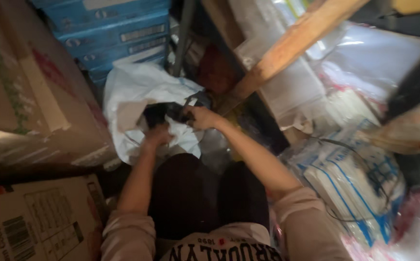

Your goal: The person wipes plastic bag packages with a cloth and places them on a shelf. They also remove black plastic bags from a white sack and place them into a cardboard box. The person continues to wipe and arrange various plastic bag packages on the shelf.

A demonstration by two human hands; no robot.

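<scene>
Head view, left to right. Brown cardboard cartons (pixel 31 111), matt and flat-sided, stand beside stacked blue boxes (pixel 118 34). A crumpled white plastic sack (pixel 137 89), thin and creased, lies open before the knees. The left hand (pixel 158 137) is closed on the sack's rim; the right hand (pixel 201 117) is curled around a dark object (pixel 173 112) at the mouth, its kind blurred. Judged step: passing the object through the opening, which calls for the rim held wide. A slanting wooden beam (pixel 292 46) and clear-wrapped packs (pixel 350 179) flank the right.
</scene>
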